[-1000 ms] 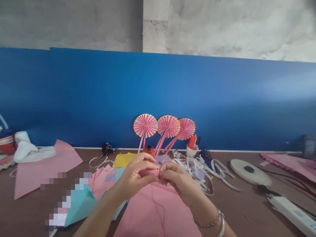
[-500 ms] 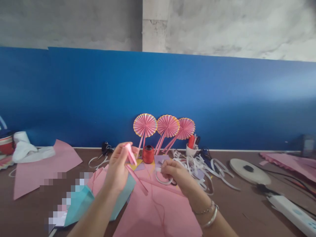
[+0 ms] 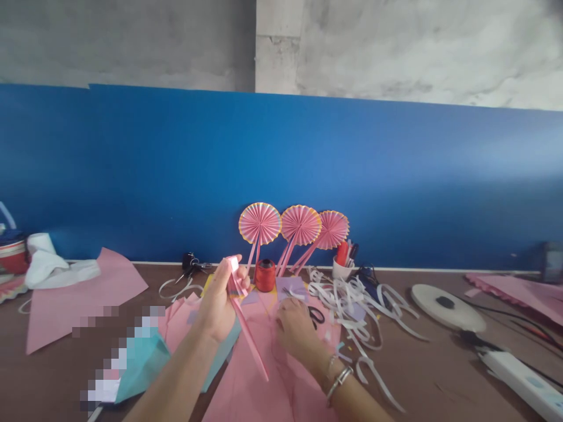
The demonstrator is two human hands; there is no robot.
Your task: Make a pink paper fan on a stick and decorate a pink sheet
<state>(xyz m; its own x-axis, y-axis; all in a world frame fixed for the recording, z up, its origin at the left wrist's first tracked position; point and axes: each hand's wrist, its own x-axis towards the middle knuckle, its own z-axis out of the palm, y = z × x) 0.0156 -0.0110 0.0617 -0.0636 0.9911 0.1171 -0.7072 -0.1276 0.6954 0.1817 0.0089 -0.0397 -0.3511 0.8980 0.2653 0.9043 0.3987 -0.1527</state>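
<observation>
Here, left hand (image 3: 217,306) fingers pinch folded pink paper (image 3: 247,331); right hand (image 3: 295,328) fingers lie loose beside scissors (image 3: 315,315).

On the bench (image 3: 417,363) a paper sheet (image 3: 281,387) lies right before me, under both my hands. My left hand (image 3: 217,308) is up over its left part with a folded strip (image 3: 246,334) in the fingers. My right hand (image 3: 294,328) rests on the sheet, the scissors (image 3: 315,315) just right of it. Behind them stands a spool (image 3: 265,275), and behind that three fans (image 3: 300,224) lean on the wall. Right of the spool are a cup (image 3: 341,268) and a heap of loose strips (image 3: 352,293).
</observation>
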